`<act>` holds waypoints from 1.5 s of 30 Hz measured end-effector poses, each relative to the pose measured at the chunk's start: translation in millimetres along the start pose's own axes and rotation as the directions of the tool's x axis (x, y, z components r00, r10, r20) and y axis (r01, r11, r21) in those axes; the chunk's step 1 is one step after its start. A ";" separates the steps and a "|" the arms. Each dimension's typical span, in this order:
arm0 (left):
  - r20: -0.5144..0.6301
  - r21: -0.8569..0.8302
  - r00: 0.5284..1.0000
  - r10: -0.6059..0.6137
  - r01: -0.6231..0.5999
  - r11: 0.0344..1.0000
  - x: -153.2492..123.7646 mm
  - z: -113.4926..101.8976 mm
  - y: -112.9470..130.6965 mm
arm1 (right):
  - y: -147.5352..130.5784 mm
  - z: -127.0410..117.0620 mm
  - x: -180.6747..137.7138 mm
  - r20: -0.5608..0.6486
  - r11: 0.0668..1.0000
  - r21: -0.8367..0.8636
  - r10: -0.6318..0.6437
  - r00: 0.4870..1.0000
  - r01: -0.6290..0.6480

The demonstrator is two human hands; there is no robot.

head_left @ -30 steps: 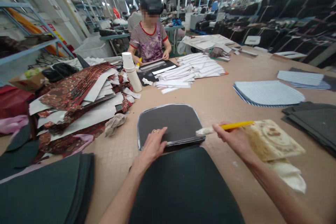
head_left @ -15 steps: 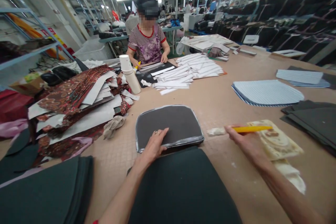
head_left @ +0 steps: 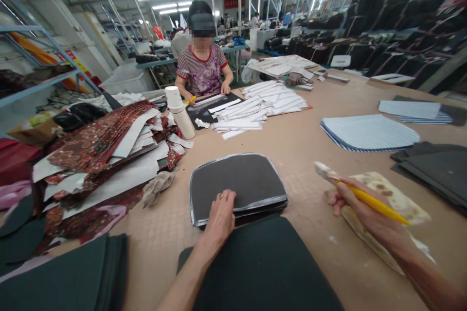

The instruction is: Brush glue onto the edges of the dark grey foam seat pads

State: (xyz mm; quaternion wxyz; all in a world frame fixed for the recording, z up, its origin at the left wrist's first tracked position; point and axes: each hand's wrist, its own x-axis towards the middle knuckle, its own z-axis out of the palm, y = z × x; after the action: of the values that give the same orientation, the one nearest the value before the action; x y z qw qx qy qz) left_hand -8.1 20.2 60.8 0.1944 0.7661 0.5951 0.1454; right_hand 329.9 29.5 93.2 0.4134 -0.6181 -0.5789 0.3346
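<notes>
A stack of dark grey curved panels point(head_left: 237, 177) lies in front of me, with whitish wet-looking streaks along its rim. My left hand point(head_left: 222, 214) is at the near edge of the stack, fingers closed together over the top panel; the thumb is hidden. My right hand point(head_left: 359, 206) is closed around a yellow-handled brush point(head_left: 379, 208), its whitish bristles pointing up and left. The brush is held above the table, apart from the panels. Beneath and behind that hand lies a stained cream-coloured pad or container point(head_left: 392, 189), partly covered. Nearest me is a dark green panel stack point(head_left: 259, 267).
A person point(head_left: 202, 63) works across the brown table point(head_left: 292, 148) beside white strips point(head_left: 273, 99). Patterned scraps point(head_left: 98, 141) pile up at left, near a pale bottle point(head_left: 183, 119) and crumpled cloth point(head_left: 158, 188). Striped panels point(head_left: 370, 131) and dark sheets point(head_left: 434, 170) lie at right.
My right hand has turned the brush, lifting its bristles from low near the table to point up and left. My left fingers have drawn closer together at the panel edge. The view has shifted slightly.
</notes>
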 end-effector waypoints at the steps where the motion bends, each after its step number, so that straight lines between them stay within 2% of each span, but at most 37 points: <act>1: -0.047 -0.003 0.999 -0.017 0.017 1.000 2.8 -1.3 0.9 | 2.1 0.6 1.3 0.015 0.999 -0.026 -0.037 0.999 0.038; 4: -0.197 -0.023 0.980 -0.037 0.033 0.999 11.5 -24.5 0.8 | 6.6 8.6 8.9 0.008 0.979 -0.116 -0.167 0.986 0.167; 8: -0.357 0.008 0.934 -0.001 0.004 1.000 9.1 -91.4 9.1 | -0.8 28.8 23.0 -0.062 0.946 -0.135 -0.305 0.950 0.295; 11: -0.432 0.102 0.896 0.097 -0.059 0.993 -13.5 -145.2 31.8 | -22.9 41.1 28.1 -0.079 0.906 -0.081 -0.422 0.903 0.416; 14: -0.454 0.212 0.866 0.208 -0.121 0.970 -48.8 -183.4 61.4 | -52.0 44.2 22.5 -0.046 0.845 -0.028 -0.534 0.844 0.534; 17: -0.434 0.257 0.866 0.248 -0.145 0.955 -83.3 -202.9 87.2 | -77.1 39.8 5.3 -0.004 0.822 0.082 -0.565 0.825 0.564; 20: -0.408 0.259 0.879 0.248 -0.150 0.954 -108.5 -210.3 108.1 | -94.5 32.5 -18.5 0.015 0.803 0.186 -0.579 0.815 0.567; 23: -0.425 0.252 0.871 0.249 -0.150 0.956 -127.6 -217.2 125.2 | -105.3 21.8 -40.8 -0.031 0.798 0.134 -0.589 0.808 0.587; 25: -0.490 0.248 0.845 0.215 -0.101 0.964 -142.5 -223.5 131.2 | -109.7 11.8 -51.3 -0.078 0.792 0.059 -0.603 0.794 0.608; 26: -0.551 0.226 0.814 0.183 -0.066 0.972 -151.3 -225.8 131.1 | -111.2 6.0 -55.0 -0.095 0.786 0.042 -0.611 0.786 0.616; 27: -0.641 0.177 0.754 0.145 -0.038 0.983 -160.9 -226.2 128.5 | -112.5 -0.1 -57.9 -0.106 0.784 0.044 -0.612 0.783 0.619; 29: -0.837 -0.048 0.547 0.003 -0.078 0.996 -180.1 -217.8 116.2 | -114.1 -12.3 -62.3 -0.106 0.796 0.101 -0.588 0.802 0.597; 30: -0.889 -0.229 0.435 -0.139 -0.163 0.960 -188.3 -208.1 107.6 | -114.4 -17.9 -64.4 -0.095 0.807 0.154 -0.562 0.822 0.570; 31: -0.866 -0.434 0.383 -0.320 -0.263 0.861 -194.8 -194.8 98.5 | -114.1 -22.8 -66.6 -0.080 0.821 0.210 -0.527 0.846 0.531; 32: -0.738 -0.662 0.435 -0.516 -0.314 0.681 -199.3 -178.6 90.0 | -113.1 -27.0 -69.3 -0.060 0.835 0.261 -0.486 0.872 0.484; 33: -0.542 -0.839 0.531 -0.652 -0.295 0.458 -202.0 -160.6 82.7 | -111.3 -30.2 -72.3 -0.037 0.852 0.297 -0.442 0.896 0.432; 34: -0.404 -0.914 0.604 -0.687 -0.232 0.333 -203.0 -142.2 77.5 | -108.7 -32.5 -75.6 -0.007 0.870 0.314 -0.397 0.918 0.379; 36: -0.218 -0.976 0.724 -0.655 -0.148 0.162 -202.7 -109.2 73.0 | -101.9 -34.9 -83.2 0.053 0.907 0.313 -0.312 0.949 0.281; 37: -0.160 -0.987 0.781 -0.603 -0.140 0.080 -202.5 -96.7 73.2 | -98.2 -35.2 -87.4 0.086 0.925 0.297 -0.274 0.958 0.238; 38: -0.128 -0.989 0.819 -0.560 -0.146 0.013 -202.9 -87.4 74.2 | -94.7 -35.0 -91.8 0.109 0.942 0.267 -0.241 0.964 0.205; 40: -0.123 -0.981 0.843 -0.524 -0.182 -0.063 -206.8 -77.9 75.8 | -88.6 -33.6 -101.5 0.134 0.969 0.181 -0.192 0.972 0.167; 42: -0.129 -0.983 0.822 -0.554 -0.181 -0.039 -214.0 -75.7 74.1 | -83.5 -30.5 -112.2 0.148 0.983 0.106 -0.162 0.976 0.148; 45: -0.079 -0.997 0.790 -0.607 -0.075 0.031 -226.5 -71.8 65.5 | -73.1 -21.6 -129.5 0.173 0.991 0.104 -0.101 0.980 0.084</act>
State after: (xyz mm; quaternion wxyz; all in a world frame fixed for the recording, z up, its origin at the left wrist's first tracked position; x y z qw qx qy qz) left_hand -41.1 -204.3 157.0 0.5181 0.2291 0.5040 0.6520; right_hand 303.3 -102.5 159.8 0.4045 -0.5375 -0.6250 0.3961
